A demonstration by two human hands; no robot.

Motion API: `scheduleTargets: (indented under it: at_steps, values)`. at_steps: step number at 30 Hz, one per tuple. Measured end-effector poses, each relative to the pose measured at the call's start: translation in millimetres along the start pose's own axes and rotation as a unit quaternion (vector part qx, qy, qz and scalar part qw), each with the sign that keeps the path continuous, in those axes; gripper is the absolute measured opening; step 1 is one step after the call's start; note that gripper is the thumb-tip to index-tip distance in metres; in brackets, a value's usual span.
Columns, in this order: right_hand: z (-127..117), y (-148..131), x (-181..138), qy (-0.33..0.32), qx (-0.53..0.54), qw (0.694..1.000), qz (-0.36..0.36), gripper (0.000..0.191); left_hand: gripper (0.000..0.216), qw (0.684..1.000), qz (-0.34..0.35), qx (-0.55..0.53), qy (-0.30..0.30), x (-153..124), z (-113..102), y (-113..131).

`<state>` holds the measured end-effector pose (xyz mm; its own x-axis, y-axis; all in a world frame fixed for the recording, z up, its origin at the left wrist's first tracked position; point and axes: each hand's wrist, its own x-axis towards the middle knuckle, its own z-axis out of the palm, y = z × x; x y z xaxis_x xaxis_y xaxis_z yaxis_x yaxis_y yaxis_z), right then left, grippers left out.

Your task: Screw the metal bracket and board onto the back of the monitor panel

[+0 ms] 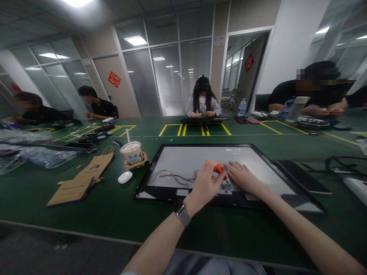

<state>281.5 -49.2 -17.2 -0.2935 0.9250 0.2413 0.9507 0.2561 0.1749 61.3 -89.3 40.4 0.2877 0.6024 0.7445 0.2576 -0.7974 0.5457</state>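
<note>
A large flat display panel (172, 158) with a grey metal back and a black frame lies in front of me. My left hand (203, 187), with a watch on its wrist, is closed around a short orange-and-black screwdriver (218, 169). The tool is over a small metal bracket (225, 187) near the panel's front edge; its tip is hidden. My right hand (243, 177) rests flat on the panel just right of the screwdriver, fingers stretched out. Thin red and black wires (172, 175) run across the panel's left part.
Left of the panel stand a lidded drink cup (132, 152) with a straw, a white mouse-shaped case (125, 177) and a brown paper bag (83, 177). On the right lie a dark flat device (304, 175) and black cables (341, 164). Several people sit around the green table (114, 217).
</note>
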Motion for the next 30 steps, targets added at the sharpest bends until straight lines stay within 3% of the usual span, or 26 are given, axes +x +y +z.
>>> scheduleTargets:
  at_steps: [4, 11, 23, 30]
  values:
    - [0, -1, 0, -0.007, 0.005, 1.0, 0.002, 0.046, 0.023, 1.0, 0.016, 0.013, -0.003, 1, -1, 0]
    - [4, 1, 1, -0.005, 0.029, 1.0, 0.008, 0.047, 0.027, 0.996, 0.013, -0.003, 0.087, 7, -9, -3]
    - [3, 2, 2, -0.023, 0.041, 0.999, 0.014, 0.05, 0.037, 0.991, -0.013, -0.045, 0.126, 6, -6, -7]
    - [-1, 1, 1, -0.03, 0.042, 0.999, 0.014, 0.05, 0.039, 0.983, -0.024, -0.047, 0.178, 9, -13, -11]
